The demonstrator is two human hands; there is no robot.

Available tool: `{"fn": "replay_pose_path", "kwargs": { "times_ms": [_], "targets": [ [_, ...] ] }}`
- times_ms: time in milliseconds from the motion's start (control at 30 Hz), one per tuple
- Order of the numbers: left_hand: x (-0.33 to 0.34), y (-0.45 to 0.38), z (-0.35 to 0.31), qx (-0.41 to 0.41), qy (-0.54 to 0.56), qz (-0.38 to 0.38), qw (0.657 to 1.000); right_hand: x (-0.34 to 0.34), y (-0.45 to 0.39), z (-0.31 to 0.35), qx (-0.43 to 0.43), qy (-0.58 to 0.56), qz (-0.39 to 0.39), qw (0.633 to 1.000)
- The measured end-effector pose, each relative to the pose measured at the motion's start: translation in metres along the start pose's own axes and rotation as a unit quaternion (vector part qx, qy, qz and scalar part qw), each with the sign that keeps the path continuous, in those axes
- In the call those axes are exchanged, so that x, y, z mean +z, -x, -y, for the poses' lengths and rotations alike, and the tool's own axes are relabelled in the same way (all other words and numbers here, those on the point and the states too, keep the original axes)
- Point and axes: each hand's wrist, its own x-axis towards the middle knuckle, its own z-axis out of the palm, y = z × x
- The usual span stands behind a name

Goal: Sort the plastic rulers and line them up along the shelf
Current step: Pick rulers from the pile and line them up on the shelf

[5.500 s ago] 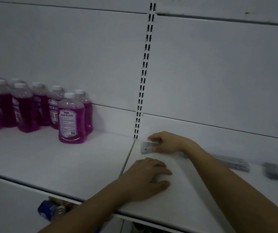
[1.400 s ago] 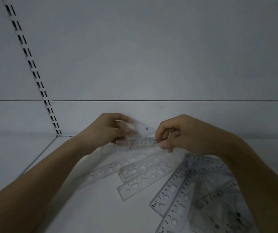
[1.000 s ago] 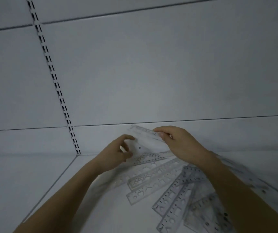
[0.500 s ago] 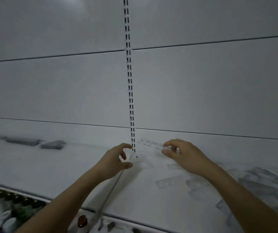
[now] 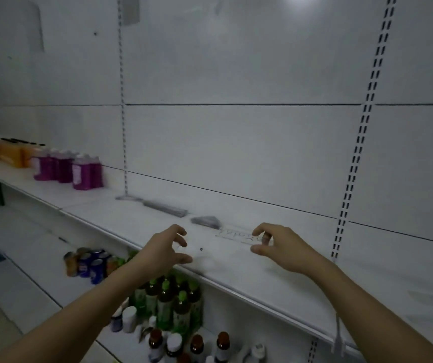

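Observation:
A clear plastic ruler [image 5: 223, 241] is held flat above the white shelf [image 5: 275, 279], and it is hard to make out against the surface. My left hand [image 5: 167, 248] pinches its left end with curled fingers. My right hand [image 5: 275, 247] pinches its right end between thumb and fingers. Further back along the shelf lie two grey stacks of rulers, one long [image 5: 164, 208] and one shorter [image 5: 206, 221], close to the back wall. The loose pile of rulers is out of view.
Purple bottles [image 5: 79, 171] and orange bottles [image 5: 3, 151] stand far left on the shelf. Slotted uprights run up the back wall [image 5: 355, 153]. Below the shelf are green-capped bottles [image 5: 168, 302], drink cans [image 5: 87, 264] and brown bottles [image 5: 199, 347].
My view has swung left, away from the loose pile. Both hands have carried the clear ruler leftwards along the shelf, towards the grey stacks, which now show near it.

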Motion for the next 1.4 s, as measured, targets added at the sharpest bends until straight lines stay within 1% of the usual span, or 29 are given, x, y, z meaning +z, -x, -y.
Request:
{"fn": "replay_pose_path", "kwargs": {
  "times_ms": [200,400,567,800,967,1200,1400],
  "targets": [
    [-0.051,-0.007,0.046,-0.013,-0.02,-0.028,0.999,0.031,-0.049,0.046,-0.006,0.008,0.011,1.0],
    [-0.056,-0.057,0.069,-0.013,-0.012,-0.021,1.0,0.043,-0.099,0.053,0.021,0.011,-0.006,1.0],
    [-0.04,-0.117,0.083,-0.001,0.014,0.012,1.0,0.051,-0.148,0.036,0.04,-0.003,-0.024,0.999],
    [-0.009,-0.195,0.094,0.034,-0.035,0.067,0.997,0.055,-0.204,0.012,0.063,-0.036,-0.053,0.996],
    [0.011,-0.246,0.093,0.051,-0.053,0.087,0.994,0.055,-0.221,-0.005,0.082,-0.053,-0.067,0.993],
    [0.027,-0.286,0.092,0.074,-0.082,0.152,0.982,0.064,-0.23,-0.018,0.119,-0.045,-0.069,0.99],
    [0.036,-0.298,0.096,0.095,-0.082,0.194,0.973,0.07,-0.236,-0.009,0.137,-0.049,-0.075,0.987]
  ]
}}
